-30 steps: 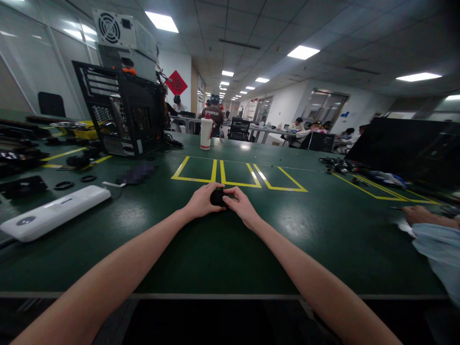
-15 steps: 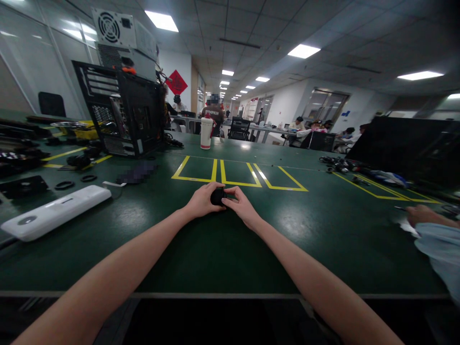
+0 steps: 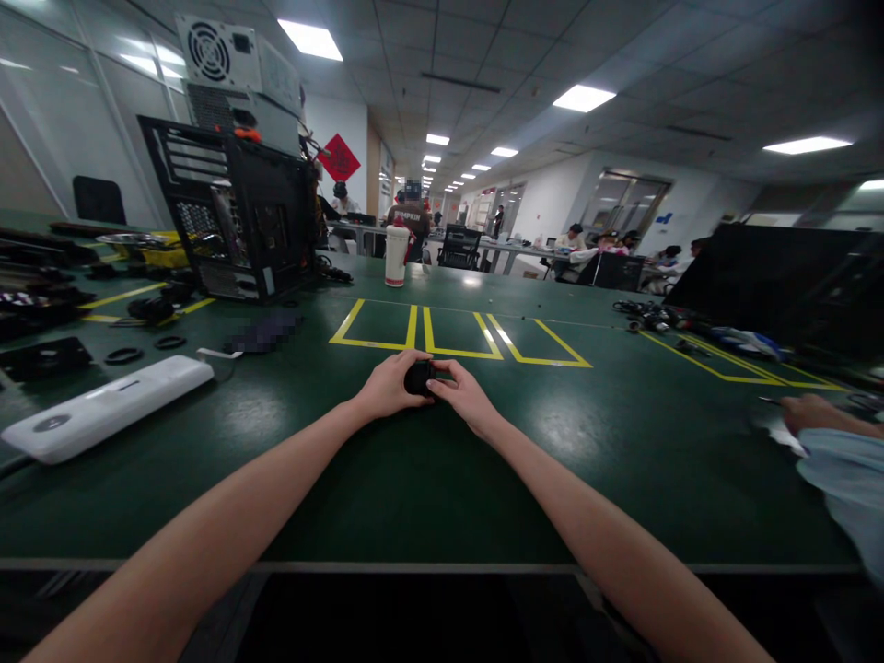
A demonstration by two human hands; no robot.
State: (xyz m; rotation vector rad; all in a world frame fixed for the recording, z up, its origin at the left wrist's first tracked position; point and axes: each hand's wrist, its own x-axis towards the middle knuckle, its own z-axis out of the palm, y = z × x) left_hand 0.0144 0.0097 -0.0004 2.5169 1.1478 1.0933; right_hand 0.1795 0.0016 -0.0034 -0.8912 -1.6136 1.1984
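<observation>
A small black object (image 3: pixel 418 378), round-edged and too dark for me to tell its kind, is held between both hands just above or on the green table (image 3: pixel 428 479). My left hand (image 3: pixel 388 382) curls around its left side, thumb and fingers closed on it. From the right, the fingertips of my right hand (image 3: pixel 461 389) pinch its edge. Yellow tape outlines (image 3: pixel 462 353) lie on the tabletop just beyond the hands.
Left are a white power strip (image 3: pixel 114 405), black rings (image 3: pixel 124 355) and an open computer case (image 3: pixel 238 212). A white cup (image 3: pixel 396 256) stands at the far edge. At right, another person's hand (image 3: pixel 821 414) in a light blue sleeve is near cables (image 3: pixel 649 315) and a black monitor (image 3: pixel 773 285).
The fingers of my right hand have shifted very slightly against the black object. Both arms and the rest of the table look the same.
</observation>
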